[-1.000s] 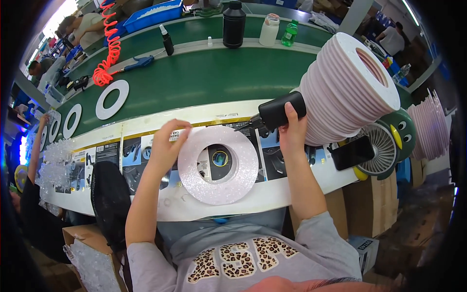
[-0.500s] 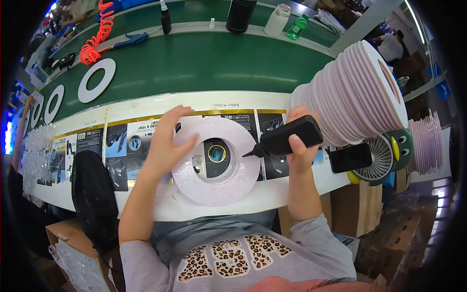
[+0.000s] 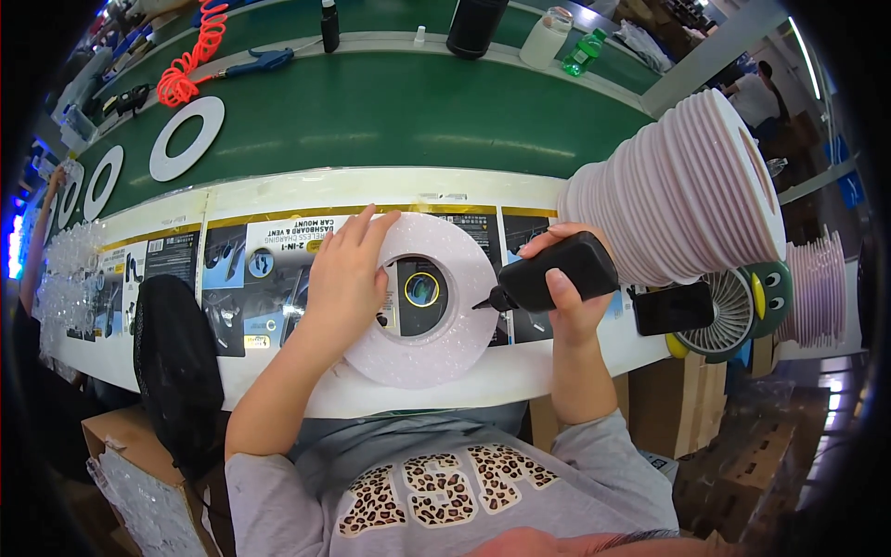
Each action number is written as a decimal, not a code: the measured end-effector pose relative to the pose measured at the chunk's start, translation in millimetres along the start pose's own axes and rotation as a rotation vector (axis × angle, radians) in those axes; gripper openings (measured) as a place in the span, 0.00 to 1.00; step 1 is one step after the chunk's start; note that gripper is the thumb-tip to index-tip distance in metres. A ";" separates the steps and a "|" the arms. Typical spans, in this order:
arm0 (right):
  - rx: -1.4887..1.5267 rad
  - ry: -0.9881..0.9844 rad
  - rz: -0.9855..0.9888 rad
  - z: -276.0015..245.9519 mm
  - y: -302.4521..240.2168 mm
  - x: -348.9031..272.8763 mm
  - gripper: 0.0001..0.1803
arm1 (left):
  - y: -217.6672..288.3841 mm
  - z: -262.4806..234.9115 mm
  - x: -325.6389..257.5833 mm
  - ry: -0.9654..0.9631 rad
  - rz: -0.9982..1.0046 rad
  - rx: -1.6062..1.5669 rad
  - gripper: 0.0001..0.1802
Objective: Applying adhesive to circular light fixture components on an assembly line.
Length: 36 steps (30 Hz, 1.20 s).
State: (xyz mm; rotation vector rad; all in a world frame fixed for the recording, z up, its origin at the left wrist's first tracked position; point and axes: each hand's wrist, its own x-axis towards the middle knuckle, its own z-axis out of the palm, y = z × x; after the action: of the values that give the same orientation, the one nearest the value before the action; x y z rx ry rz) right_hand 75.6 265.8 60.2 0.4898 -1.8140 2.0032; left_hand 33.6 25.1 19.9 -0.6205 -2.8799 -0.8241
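Note:
Near the middle of the worktable lies a thick white ring [image 3: 464, 269] with a glossy speckled face; printed sheets show through its hole. My left hand [image 3: 348, 283] lies over its left side, fingers stretched along the upper left edge and thumb near the hole. A black squeeze bottle [image 3: 561, 272] with a narrow pointed nozzle is held in my right hand [image 3: 577, 302], fingers behind it and thumb in front. It is tilted leftward, and the nozzle tip is over the ring's right side. Whether the tip touches the ring, I cannot tell.
Stacked white rings [image 3: 673, 190] stand at right, beside a phone [image 3: 675, 308] and a small fan [image 3: 724, 311]. A black mesh bag [image 3: 174, 362] sits left. Across the green belt [image 3: 371, 111] are flat white rings [image 3: 187, 139] and a blue air gun [image 3: 260, 61].
My left hand has come down onto the ring's left side from just off its edge. My right hand still holds the bottle over the ring's right side. The whole view has shifted slightly.

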 end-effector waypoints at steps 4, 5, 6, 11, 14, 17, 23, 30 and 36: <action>-0.062 -0.072 -0.052 4.3 -2.2 -0.5 0.22 | -1.8 -2.5 -0.6 0.080 0.031 0.001 0.31; -0.062 -0.071 -0.049 5.1 -2.8 -1.1 0.22 | -2.5 -5.2 -0.1 0.078 0.030 0.001 0.31; -0.062 -0.073 -0.022 6.0 -3.2 -1.9 0.21 | -5.0 -9.0 0.9 0.125 0.044 -0.088 0.29; -0.080 -0.096 0.040 7.1 -2.1 -3.6 0.20 | -26.1 -21.5 6.6 0.193 -0.161 -0.565 0.16; -0.098 -0.107 0.037 8.0 -2.6 -2.8 0.20 | -41.9 -9.0 10.5 0.222 -0.189 -0.835 0.14; -0.102 -0.112 0.040 8.5 -2.4 -2.7 0.19 | -40.8 -7.0 9.4 0.218 -0.172 -0.790 0.14; -0.056 -0.120 0.064 11.1 -0.8 -3.2 0.19 | -38.5 -7.3 9.4 0.222 -0.137 -0.707 0.13; -0.046 -0.126 0.071 11.7 0.4 -3.0 0.19 | -41.2 -5.6 10.0 0.212 -0.198 -0.741 0.13; -0.043 -0.122 0.075 12.2 2.1 -3.6 0.20 | -40.6 -5.4 9.6 0.208 -0.217 -0.757 0.13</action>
State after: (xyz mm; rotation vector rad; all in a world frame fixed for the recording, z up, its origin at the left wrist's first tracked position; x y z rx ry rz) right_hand 77.6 253.3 57.8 0.5497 -1.9713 2.0193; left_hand 8.2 -5.7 6.4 -0.2300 -2.4106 -1.9062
